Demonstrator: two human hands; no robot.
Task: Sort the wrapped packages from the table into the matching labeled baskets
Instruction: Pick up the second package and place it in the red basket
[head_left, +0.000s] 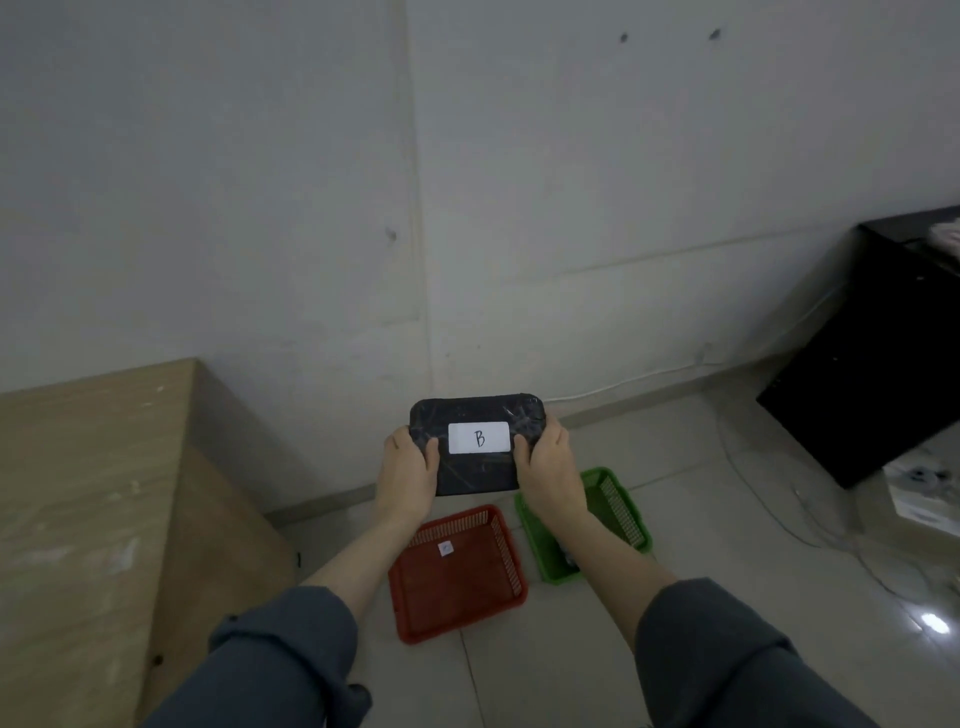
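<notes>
Sleeves first: grey-blue rolled cloth sleeves on both forearms, bare from the elbow forward. Below and between the arms, on the pale glossy tiled floor, sits a red perforated plastic basket with a small white tag inside near its far wall (text too small to read). Just beside it to the right is a green perforated plastic basket, partly hidden by the right forearm; the two baskets are close but apart.

Left hand and right hand grip the short ends of a dark, film-wrapped rectangular package, thumbs curled over the front face, other fingers hidden behind it. Package is held in the air, face toward the camera, above the far edges of both baskets, touching neither. White rectangular label on its front reads "B".

Light wooden table runs along the left. Thin white cable trails over the floor to the right. Black cabinet stands at far right against the plain grey wall.
</notes>
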